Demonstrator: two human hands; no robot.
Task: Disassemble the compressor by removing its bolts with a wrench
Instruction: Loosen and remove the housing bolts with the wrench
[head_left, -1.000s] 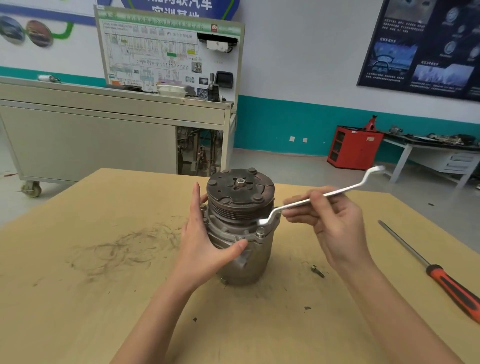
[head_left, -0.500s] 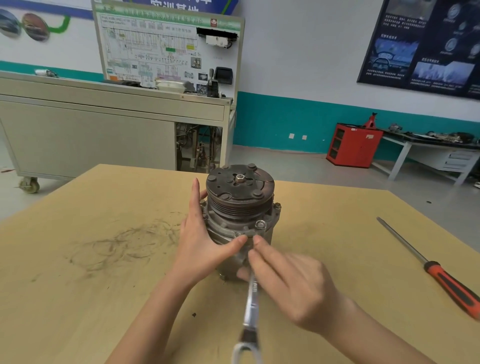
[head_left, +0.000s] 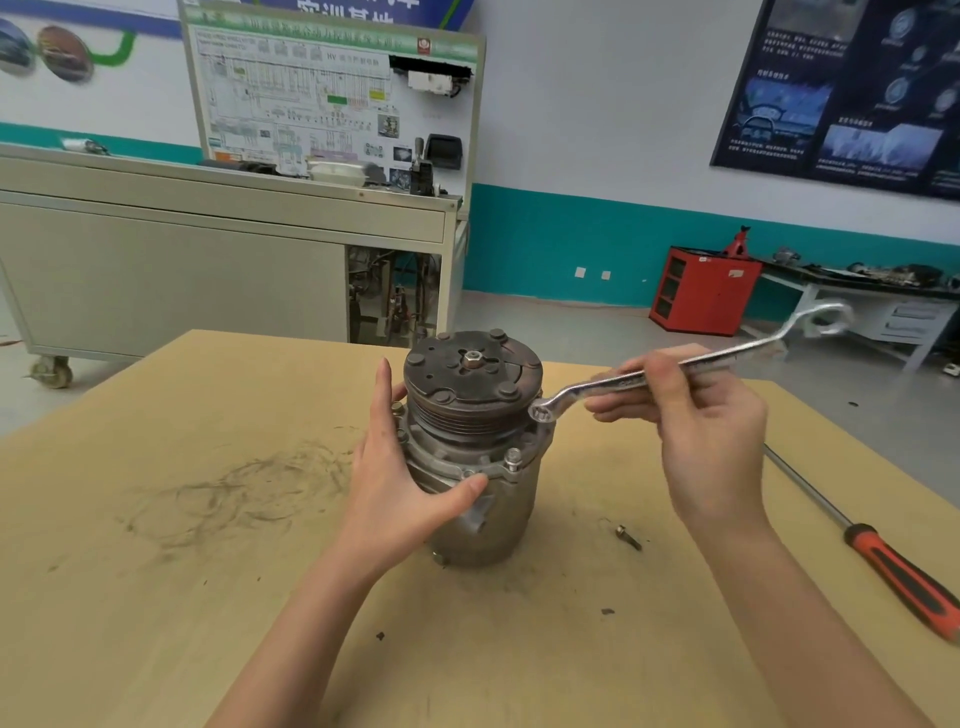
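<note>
A grey metal compressor (head_left: 485, 499) with a dark pulley on top stands upright in the middle of the wooden table (head_left: 156, 597). My left hand (head_left: 400, 483) grips its body from the left, thumb across the front flange. A bolt (head_left: 513, 458) stands up from the front of the flange. My right hand (head_left: 696, 426) holds a silver ring wrench (head_left: 675, 371) by its shaft. The wrench's near ring end sits at the flange's right side, beside the pulley. A loose bolt (head_left: 627, 538) lies on the table to the right of the compressor.
A long screwdriver (head_left: 883, 551) with a red and black handle lies near the table's right edge. Dark scuff marks cover the table left of the compressor. Behind the table stand a grey training bench (head_left: 182, 249), a red cabinet (head_left: 701, 291) and a side desk.
My right hand has swung the wrench from pointing toward me at the front bolt back up to the right, with its ring end now at the flange's right side. The left hand kept its grip.
</note>
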